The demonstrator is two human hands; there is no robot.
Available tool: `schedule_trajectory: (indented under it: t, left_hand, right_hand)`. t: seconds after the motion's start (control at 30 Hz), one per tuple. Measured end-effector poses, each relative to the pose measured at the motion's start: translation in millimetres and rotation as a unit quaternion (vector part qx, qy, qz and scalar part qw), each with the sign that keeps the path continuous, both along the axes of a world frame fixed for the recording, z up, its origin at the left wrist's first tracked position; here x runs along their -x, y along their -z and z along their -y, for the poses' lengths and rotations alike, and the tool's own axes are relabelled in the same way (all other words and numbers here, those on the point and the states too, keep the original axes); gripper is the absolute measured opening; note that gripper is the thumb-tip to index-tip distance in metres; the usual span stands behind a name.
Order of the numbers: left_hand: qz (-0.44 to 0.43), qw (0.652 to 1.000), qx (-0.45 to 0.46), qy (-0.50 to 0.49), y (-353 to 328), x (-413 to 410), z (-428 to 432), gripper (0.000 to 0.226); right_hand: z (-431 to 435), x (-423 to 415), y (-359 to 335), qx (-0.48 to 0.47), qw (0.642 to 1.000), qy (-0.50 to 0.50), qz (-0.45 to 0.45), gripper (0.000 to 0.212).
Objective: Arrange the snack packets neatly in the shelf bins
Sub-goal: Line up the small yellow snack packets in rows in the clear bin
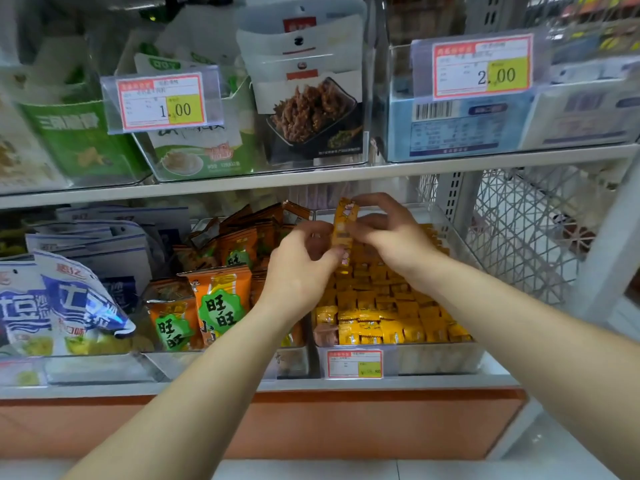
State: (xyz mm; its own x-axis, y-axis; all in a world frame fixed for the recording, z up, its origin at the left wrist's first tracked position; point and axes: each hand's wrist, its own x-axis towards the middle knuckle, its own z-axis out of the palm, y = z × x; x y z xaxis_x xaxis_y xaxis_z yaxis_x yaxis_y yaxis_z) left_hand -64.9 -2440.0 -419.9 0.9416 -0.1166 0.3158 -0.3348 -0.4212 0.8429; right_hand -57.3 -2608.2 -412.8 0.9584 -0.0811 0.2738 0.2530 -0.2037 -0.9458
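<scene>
**Ana:** Head view, centre of the frame: both hands are raised over the clear bin of small yellow packets at lower right. The left hand and right hand are each pinched on one slim yellow packet, held upright between them, clear of the rows below.

**Ben:** How should it go in?

**Ana:** I'd turn it to face the same way as its neighbours, then slide it on edge into a gap at the back of the rows, pressing lightly so nothing buckles.

**Ben:** Anything in the way?

**Ana:** The shelf edge above sits close over the hands, so headroom looks tight. Just left, the orange packets are heaped untidily in their own bin and lean toward the divider. At far left the blue-and-white bags slump forward; they'll need straightening too.
</scene>
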Motion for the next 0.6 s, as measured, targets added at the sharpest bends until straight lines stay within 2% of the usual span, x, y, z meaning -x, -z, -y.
schedule_trajectory:
  t: [0.07,0.1,0.17,0.23,0.33,0.37,0.43,0.5,0.53,0.6]
  left_hand:
    - [0.121,0.973,-0.190,-0.060,4.2,-1.8,-9.0,0.035]
    - [0.148,0.954,-0.248,-0.078,7.3,-1.5,-13.7,0.040]
    - [0.142,0.936,-0.311,-0.084,15.4,1.0,-19.9,0.047]
    - [0.153,0.916,-0.363,-0.077,26.4,2.0,-22.5,0.046]
    - [0.176,0.909,-0.369,-0.078,32.8,0.5,-27.2,0.041]
    - [0.178,0.911,-0.365,-0.077,33.1,-0.2,-28.1,0.040]
    - [0.184,0.910,-0.365,-0.077,33.9,-1.5,-29.4,0.041]
    - [0.187,0.909,-0.364,-0.075,34.5,-2.2,-29.9,0.041]
    - [0.189,0.909,-0.363,-0.074,34.7,-2.7,-29.9,0.042]
    - [0.186,0.911,-0.361,-0.074,34.7,-3.4,-29.7,0.042]
  right_hand:
    - [-2.3,-14.5,3.2,0.013,0.999,0.045,0.025,0.037]
    - [-3.2,-22.5,6.9,0.043,0.996,0.077,0.032,0.037]
    - [-5.2,-35.8,19.2,0.117,0.986,0.110,0.037,0.037]
    - [-7.0,-45.6,32.9,0.166,0.980,0.102,0.042,0.037]
    - [-8.4,-54.4,46.3,0.236,0.969,0.055,0.050,0.028]
    - [-8.5,-56.7,47.9,0.289,0.955,0.032,0.049,0.021]
    - [-10.4,-61.1,49.5,0.435,0.899,-0.027,0.041,0.016]
    - [-13.9,-62.5,48.4,0.524,0.849,-0.066,0.023,0.025]
    - [-15.0,-62.4,46.0,0.532,0.844,-0.067,0.018,0.027]
    - [-15.1,-61.8,41.5,0.507,0.861,-0.041,0.032,0.022]
